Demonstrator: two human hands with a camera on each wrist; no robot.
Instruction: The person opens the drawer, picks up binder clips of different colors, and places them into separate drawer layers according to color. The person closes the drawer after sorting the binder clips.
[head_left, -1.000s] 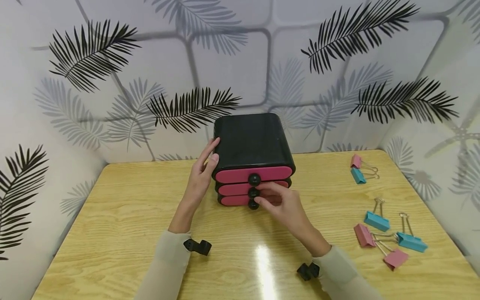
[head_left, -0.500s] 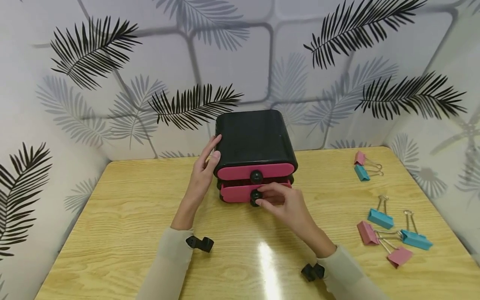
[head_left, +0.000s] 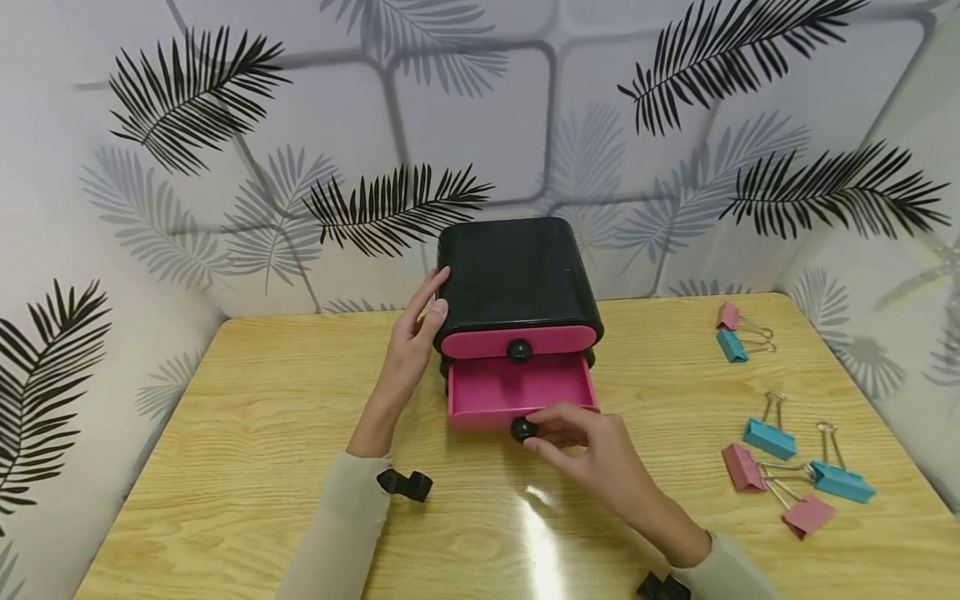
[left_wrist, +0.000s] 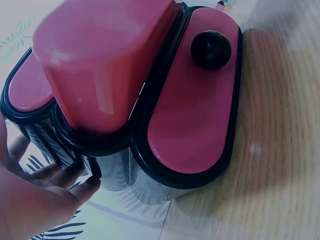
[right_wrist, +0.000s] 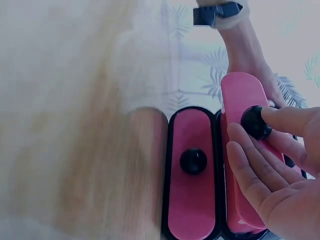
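I have the left grip (head_left: 405, 354) with fingers loosely extended against the left side of a glossy black plastic cabinet (head_left: 517, 275) with three rounded pink drawer fronts. It is pressing rather than clasping, so if that contact slips, I think the cabinet could slide or twist towards the front edge of the yellow wood-grain table (head_left: 262, 400). The cabinet stands near the back edge, about midway along it. Its pink plastic middle drawer (head_left: 517, 387) juts out, bare inside where I can see. Too long a pull could, I judge, make it droop or come free. The right grip (head_left: 600, 454) is nearly closed, thumb and fingertips pinching the round black knob (head_left: 522, 429) on that drawer; the smooth ball might slip out, and a sideways tug might jam the drawer. Farther right, towards the table's right edge, lie four pink and blue metal binder clips (head_left: 770, 439); a forearm swinging wide could knock them.
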